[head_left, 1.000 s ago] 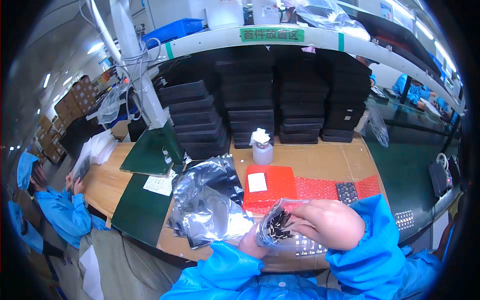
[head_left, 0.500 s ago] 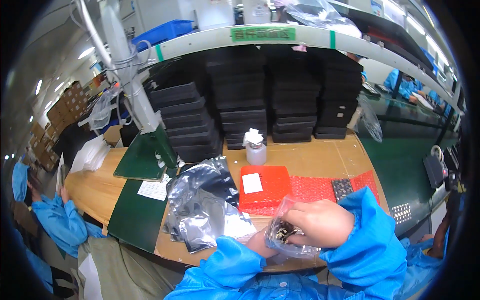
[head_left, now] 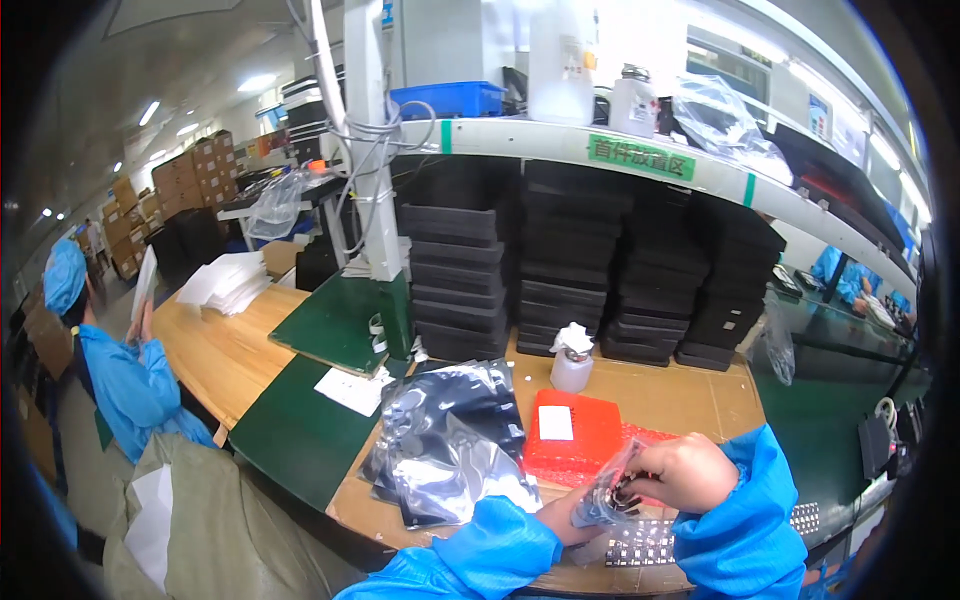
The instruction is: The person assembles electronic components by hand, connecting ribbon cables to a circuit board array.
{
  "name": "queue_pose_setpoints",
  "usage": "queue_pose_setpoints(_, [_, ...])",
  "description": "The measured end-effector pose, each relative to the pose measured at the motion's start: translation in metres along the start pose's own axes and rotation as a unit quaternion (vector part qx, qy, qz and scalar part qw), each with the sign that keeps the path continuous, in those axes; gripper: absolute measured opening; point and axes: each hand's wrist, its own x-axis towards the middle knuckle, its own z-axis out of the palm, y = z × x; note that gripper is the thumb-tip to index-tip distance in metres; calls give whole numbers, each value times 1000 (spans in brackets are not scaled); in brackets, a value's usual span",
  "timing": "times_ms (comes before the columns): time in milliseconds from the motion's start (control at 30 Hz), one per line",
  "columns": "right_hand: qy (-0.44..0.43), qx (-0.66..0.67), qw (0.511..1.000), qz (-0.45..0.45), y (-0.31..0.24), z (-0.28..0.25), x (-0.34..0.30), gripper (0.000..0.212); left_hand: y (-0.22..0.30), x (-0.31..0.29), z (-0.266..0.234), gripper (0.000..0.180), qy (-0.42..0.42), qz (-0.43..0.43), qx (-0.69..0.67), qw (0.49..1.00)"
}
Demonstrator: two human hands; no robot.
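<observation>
My left hand (head_left: 565, 516) is closed around the lower side of a small clear plastic bag (head_left: 592, 508) near the front of the bench. The fingers of my right hand (head_left: 688, 470) are pinched together in the bag's mouth, among small dark and shiny parts (head_left: 626, 492); what they grip is too small to make out. Just beneath the hands lies a pale sheet with rows of small metal pieces (head_left: 636, 552). Behind the bag is a red bubble-wrap pouch (head_left: 590, 440) with a white label (head_left: 555, 423).
Silver antistatic bags (head_left: 440, 445) lie left of the pouch. A small bottle topped with white tissue (head_left: 572, 370) stands behind it. Stacked black trays (head_left: 455, 285) line the back under a shelf (head_left: 540, 137). At far left, a co-worker in blue (head_left: 130, 370) holds a sheet.
The view has swung left and up, so the bench appears lower and further right. Both hands stay at the bag; the right hand's fingers are now nearer its mouth. The co-worker shows more fully.
</observation>
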Motion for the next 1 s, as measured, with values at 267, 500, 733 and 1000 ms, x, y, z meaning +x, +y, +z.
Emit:
queue_pose_setpoints(267, [92,71,993,5,-7,-29,0,18,-29,17,0,39,-5,-10,-1,1000])
queue_pose_setpoints(500, [136,124,981,55,3,-19,-1,20,-56,14,3,34,21,-22,1,1000])
queue_pose_setpoints(733, [126,538,828,96,25,6,-9,70,-65,2,-2,30,40,-29,-25,998])
queue_pose_setpoints(1000, [191,812,550,-48,72,81,-21,73,-38,2,-9,23,96,-43,1,994])
